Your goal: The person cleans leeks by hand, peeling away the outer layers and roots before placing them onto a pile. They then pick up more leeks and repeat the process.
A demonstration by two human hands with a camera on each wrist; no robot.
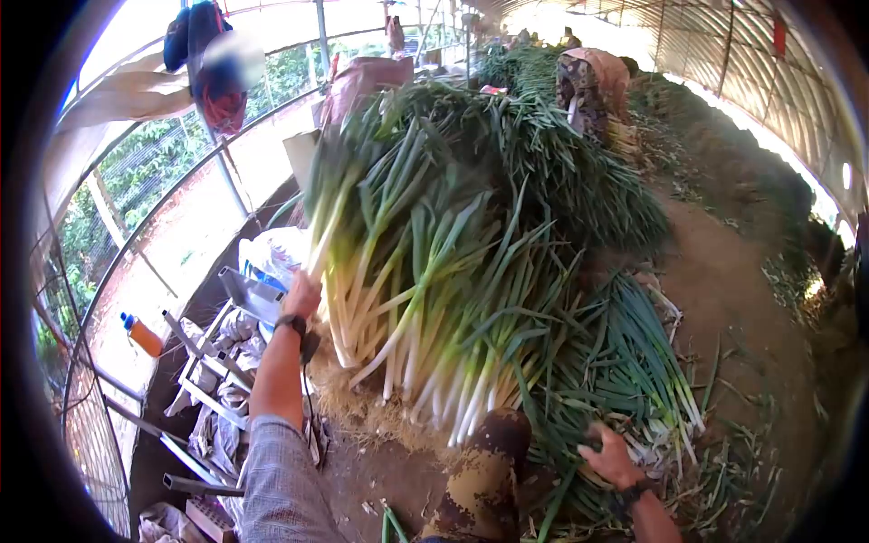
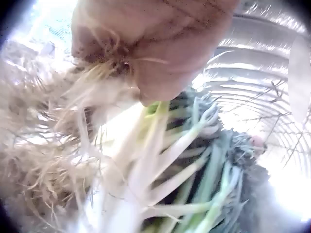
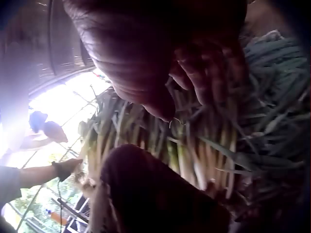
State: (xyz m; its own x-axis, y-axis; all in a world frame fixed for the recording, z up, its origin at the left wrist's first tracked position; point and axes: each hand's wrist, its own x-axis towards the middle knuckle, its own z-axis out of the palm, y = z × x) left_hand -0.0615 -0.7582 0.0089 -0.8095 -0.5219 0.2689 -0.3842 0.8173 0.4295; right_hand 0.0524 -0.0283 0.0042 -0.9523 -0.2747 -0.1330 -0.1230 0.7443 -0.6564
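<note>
A big heap of long green onions (image 1: 434,299) lies before me, white stalks and hairy roots (image 1: 371,412) toward me, green tops facing away. At the heap's left edge my left hand (image 1: 303,297) grips a green onion by its pale stalk. In the left wrist view that hand (image 2: 155,43) is curled, with roots hanging by it over more white stalks (image 2: 141,189). My right hand (image 1: 612,457) holds nothing, fingers loosely bent above loose leaves. The right wrist view shows its fingers (image 3: 199,73) apart from the stalks behind them.
A smaller bunch of green onions (image 1: 647,348) lies at right beside an earth path (image 1: 715,271). My knee (image 1: 480,462) juts in at the front. Metal frames (image 1: 217,362) and an orange bottle (image 1: 142,335) are at left. A person (image 1: 593,86) bends over farther back.
</note>
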